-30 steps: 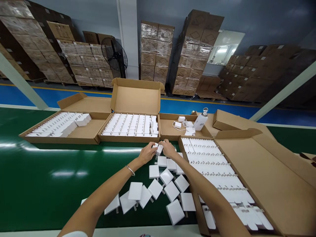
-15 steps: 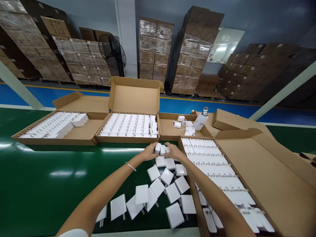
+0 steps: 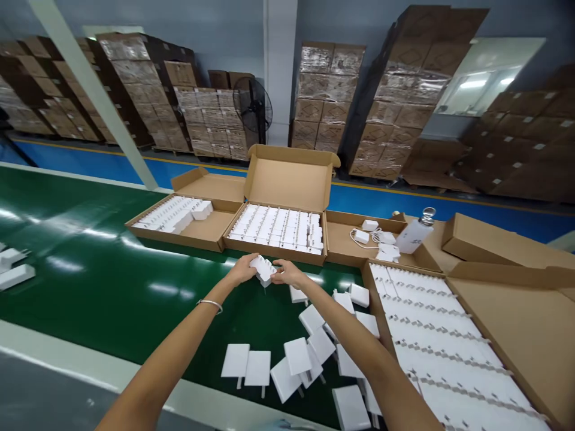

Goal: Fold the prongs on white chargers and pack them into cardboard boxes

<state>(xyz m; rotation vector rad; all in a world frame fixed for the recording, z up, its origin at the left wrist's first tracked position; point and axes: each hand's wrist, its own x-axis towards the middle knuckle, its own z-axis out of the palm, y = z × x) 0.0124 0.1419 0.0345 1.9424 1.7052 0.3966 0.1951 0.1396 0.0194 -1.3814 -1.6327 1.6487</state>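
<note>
My left hand (image 3: 242,270) and my right hand (image 3: 288,274) grip a short row of white plug adapters (image 3: 263,271) from its two ends, just above the green work surface. The fingers of both hands are closed on it. Loose white adapters (image 3: 298,355) lie scattered below my right forearm, some overlapping, with metal prongs showing on a few. Beyond my hands stands an open carton (image 3: 274,245) packed with rows of the same adapters. A partly filled carton (image 3: 197,241) sits to its left.
A large packed carton (image 3: 380,311) lies on the right. Behind it, a shallow box (image 3: 344,254) holds cabled adapters and a pump bottle (image 3: 415,233). More white pieces (image 3: 15,272) lie on the green belt (image 3: 112,281) at far left. A fan (image 3: 254,105) and stacked cartons stand behind.
The view has swung left. My hands have lifted the row of adapters from the far end of the loose pile and carried it left, tilting it.
</note>
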